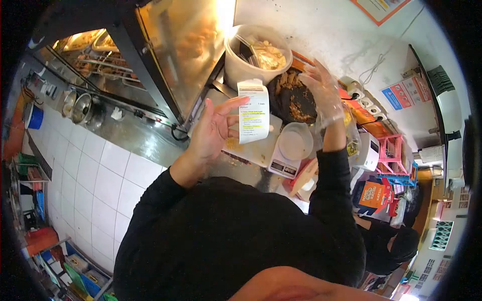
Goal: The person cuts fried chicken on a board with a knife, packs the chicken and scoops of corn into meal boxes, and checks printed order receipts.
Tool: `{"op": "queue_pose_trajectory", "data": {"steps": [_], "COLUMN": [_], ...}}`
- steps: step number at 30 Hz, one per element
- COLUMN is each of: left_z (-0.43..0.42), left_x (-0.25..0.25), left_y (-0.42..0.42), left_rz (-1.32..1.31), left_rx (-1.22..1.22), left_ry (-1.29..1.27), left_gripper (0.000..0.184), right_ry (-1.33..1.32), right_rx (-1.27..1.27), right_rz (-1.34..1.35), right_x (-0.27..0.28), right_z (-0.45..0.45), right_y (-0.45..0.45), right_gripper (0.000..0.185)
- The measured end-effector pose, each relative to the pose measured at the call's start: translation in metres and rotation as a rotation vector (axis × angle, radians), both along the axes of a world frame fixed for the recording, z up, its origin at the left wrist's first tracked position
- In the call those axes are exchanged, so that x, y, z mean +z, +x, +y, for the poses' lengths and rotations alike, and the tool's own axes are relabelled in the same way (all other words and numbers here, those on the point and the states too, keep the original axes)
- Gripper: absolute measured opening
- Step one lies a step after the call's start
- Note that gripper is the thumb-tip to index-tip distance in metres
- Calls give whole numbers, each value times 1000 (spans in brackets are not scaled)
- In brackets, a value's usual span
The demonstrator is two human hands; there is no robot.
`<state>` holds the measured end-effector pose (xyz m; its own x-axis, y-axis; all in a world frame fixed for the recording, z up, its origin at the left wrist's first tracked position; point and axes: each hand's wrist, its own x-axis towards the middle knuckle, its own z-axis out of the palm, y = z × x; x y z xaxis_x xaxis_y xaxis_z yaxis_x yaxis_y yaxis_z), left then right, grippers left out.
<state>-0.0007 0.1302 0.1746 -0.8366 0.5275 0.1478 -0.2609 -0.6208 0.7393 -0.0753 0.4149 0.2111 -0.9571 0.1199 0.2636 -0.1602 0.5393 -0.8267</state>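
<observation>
My left hand holds a printed paper slip between its fingers. Yellow highlighter marks some of the slip's lines. A thin clear plastic glove covers my right hand, whose fingers stretch out with nothing visible in them. That hand is over the edge of a dark round dish with brown food and reddish bits. Behind the slip lies a white cutting board, partly hidden. Right of it, a clear round tub sits on a white kitchen scale.
A white bucket with bagged contents stands at the back. To the left is a lit glass food cabinet; metal bowls stand near it. Power sockets and a pink rack are right. A person in black is at lower right.
</observation>
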Motion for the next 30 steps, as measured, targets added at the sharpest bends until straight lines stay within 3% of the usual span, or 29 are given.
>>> {"op": "queue_pose_trajectory", "data": {"steps": [1,3,4,9,14,16,18,19,20,21,22,24,25,27,30], "left_z": [-7,-14,-17,-28,-36,-39,-45,-47,-49,-52,-55,-59,-60,-60,-60], "left_x": [0,5,7,5,-4,-10,-13,-11,-12,-14,-14,-13,-13,-13,-6], "left_y": [-6,-17,-22,-47,-56,-55,-59,-66,-68,-66,-66,-69,-69,-67,-60], "left_rz": [11,-14,-48,-64,-96,-65,-199,-180,-174,-183,-194,-118,-122,-120,-116], "left_rx": [1,34,73,61,-128,-149,-246,-246,-224,-203,-204,-211,-220,-207,-198], "left_ry": [-12,-42,-69,-8,-124,-181,-190,-201,-188,-171,-169,-168,-166,-184,-200], "left_gripper": [75,74,74,61,53,54,53,53,50,48,48,48,47,49,50], "right_ry": [109,291,387,837,791,859,1353,1067,779,929,897,1300,1103,1153,892], "right_rx": [125,304,342,138,-98,139,502,513,530,578,624,709,615,563,505], "right_rz": [-51,178,159,-241,-484,-425,-395,-436,-479,-192,-404,115,232,-20,-73], "right_x": [10,-23,-29,-37,-20,-42,-137,-192,-196,-200,-201,-192,-181,-144,-96], "right_z": [-12,-28,-43,-110,-139,-143,-125,-108,-109,-97,-102,-102,-102,-112,-100], "right_y": [-14,-68,-90,-149,-157,-180,-257,-292,-290,-281,-290,-278,-270,-270,-261], "right_gripper": [50,39,40,41,42,27,27,26,25,23,20,18,16,17,20]}}
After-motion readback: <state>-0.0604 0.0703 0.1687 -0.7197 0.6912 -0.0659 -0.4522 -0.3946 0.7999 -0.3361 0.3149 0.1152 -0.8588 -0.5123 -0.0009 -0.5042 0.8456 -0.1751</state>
